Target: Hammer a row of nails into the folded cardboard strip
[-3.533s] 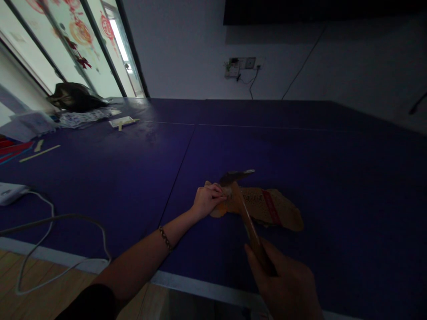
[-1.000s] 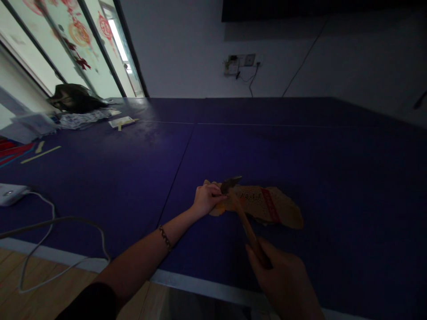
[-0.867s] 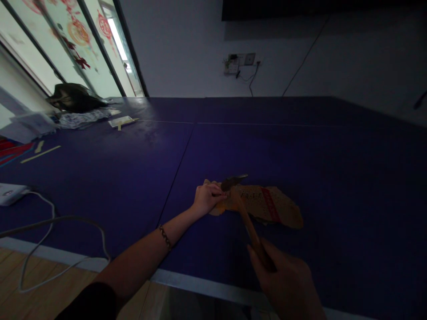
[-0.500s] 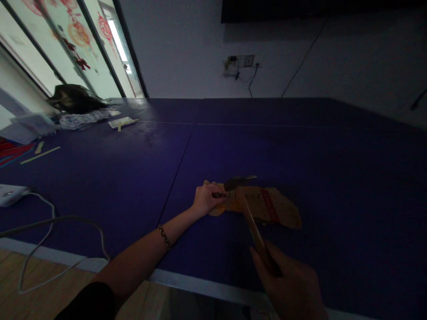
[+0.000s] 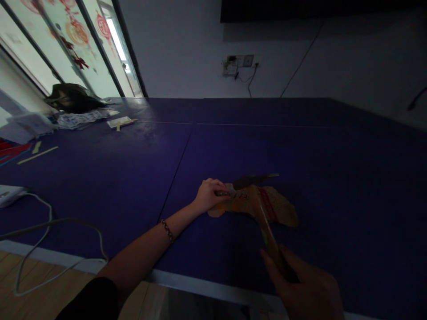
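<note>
In my right hand [image 5: 308, 284] is a hammer [image 5: 267, 222] with a wooden handle and a dark metal head. The hammer head hovers over or rests on a tan, sole-shaped piece of board [image 5: 282, 209], just right of my left hand; contact is unclear. A red band and dark printed marks cross this flat piece. My left hand [image 5: 210, 195] is closed at its left end, fingers pinching a short dark rod-like thing [image 5: 222, 193]. The rod's exact kind and its tip are hard to make out.
A blue-purple table [image 5: 133, 186] with a pale front edge spreads beneath. At left lie a white power strip [image 5: 11, 194], a looping cable [image 5: 51, 213], and pale strips [image 5: 38, 154]. Further back are a dark bag [image 5: 73, 98] and a small white tray [image 5: 120, 122].
The hammer and my right hand have shifted to the right, the head moving slightly away from my left hand. My left hand remains at the board's left end, its fingers slightly raised.
</note>
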Demonstrator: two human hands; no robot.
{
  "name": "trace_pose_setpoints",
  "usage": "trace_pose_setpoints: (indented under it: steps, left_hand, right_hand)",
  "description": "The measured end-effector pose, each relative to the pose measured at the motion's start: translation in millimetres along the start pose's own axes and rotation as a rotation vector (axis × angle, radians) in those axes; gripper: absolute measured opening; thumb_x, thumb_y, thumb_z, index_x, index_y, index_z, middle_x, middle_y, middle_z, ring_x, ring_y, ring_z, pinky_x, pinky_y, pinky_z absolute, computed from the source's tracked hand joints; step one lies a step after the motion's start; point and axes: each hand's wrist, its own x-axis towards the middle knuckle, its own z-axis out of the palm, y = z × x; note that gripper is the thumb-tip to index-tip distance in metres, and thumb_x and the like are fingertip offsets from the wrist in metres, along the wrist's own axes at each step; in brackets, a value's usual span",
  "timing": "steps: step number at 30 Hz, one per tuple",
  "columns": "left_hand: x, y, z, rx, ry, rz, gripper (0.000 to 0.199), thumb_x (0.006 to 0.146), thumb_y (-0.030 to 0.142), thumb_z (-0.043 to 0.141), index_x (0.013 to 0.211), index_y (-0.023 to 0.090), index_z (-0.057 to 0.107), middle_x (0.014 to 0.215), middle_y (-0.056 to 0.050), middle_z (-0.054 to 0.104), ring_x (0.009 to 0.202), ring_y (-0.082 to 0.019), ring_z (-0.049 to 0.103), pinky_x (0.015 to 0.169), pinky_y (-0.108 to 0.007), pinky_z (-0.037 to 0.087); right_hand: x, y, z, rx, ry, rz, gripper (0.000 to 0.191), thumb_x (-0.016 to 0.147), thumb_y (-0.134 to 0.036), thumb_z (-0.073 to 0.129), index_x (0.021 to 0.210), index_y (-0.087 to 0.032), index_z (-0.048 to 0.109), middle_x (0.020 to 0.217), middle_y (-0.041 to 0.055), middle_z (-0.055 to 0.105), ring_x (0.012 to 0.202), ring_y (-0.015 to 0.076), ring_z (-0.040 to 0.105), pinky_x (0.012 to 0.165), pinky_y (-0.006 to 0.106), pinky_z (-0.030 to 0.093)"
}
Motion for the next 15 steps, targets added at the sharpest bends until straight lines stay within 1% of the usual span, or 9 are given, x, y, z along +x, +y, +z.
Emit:
trace_pose_setpoints:
  steps: [3, 6, 11, 15]
  left_hand:
    - [0.6, -3.9, 5.3, -0.043, -0.010, -0.007, 0.009, 0.067, 0.030, 0.067, 0.069, 0.022, 0.070, 0.082, -0.001, 0.067, 0.078, -0.015, 0.057, 0.074, -0.027, 0.041]
    - [0.1, -6.6, 7.7, -0.077, -0.007, -0.016, 0.007, 0.067, 0.029, 0.067, 0.067, 0.022, 0.070, 0.080, -0.001, 0.068, 0.075, -0.014, 0.058, 0.071, -0.025, 0.041]
    - [0.2, -7.5, 7.9, -0.083, 0.006, -0.035, 0.009, 0.065, 0.030, 0.068, 0.063, 0.021, 0.069, 0.077, 0.000, 0.068, 0.070, -0.012, 0.059, 0.069, -0.024, 0.041]
    - [0.9, -7.3, 7.5, -0.079, 0.006, -0.034, 0.012, 0.064, 0.030, 0.069, 0.059, 0.019, 0.068, 0.073, 0.001, 0.068, 0.066, -0.011, 0.058, 0.068, -0.023, 0.041]
  right_hand:
    - [-0.4, 1.3, 0.9, -0.001, 0.026, 0.002, 0.041, 0.084, -0.042, 0.040, 0.071, -0.014, 0.067, 0.042, 0.0024, 0.061, 0.028, 0.0118, 0.053, 0.031, 0.019, 0.040]
    - [-0.1, 1.1, 2.9, -0.006, 0.008, 0.017, 0.043, 0.084, -0.043, 0.039, 0.069, -0.014, 0.067, 0.039, 0.0017, 0.059, 0.027, 0.0117, 0.052, 0.030, 0.019, 0.039]
    - [0.4, 1.2, 10.3, -0.012, -0.022, -0.034, 0.043, 0.084, -0.041, 0.037, 0.066, -0.016, 0.066, 0.039, 0.0022, 0.059, 0.028, 0.0114, 0.052, 0.030, 0.019, 0.037]
    - [-1.1, 1.9, 16.9, -0.027, -0.057, -0.018, 0.045, 0.086, -0.040, 0.034, 0.062, -0.016, 0.064, 0.036, 0.0006, 0.056, 0.025, 0.0112, 0.050, 0.028, 0.019, 0.034]
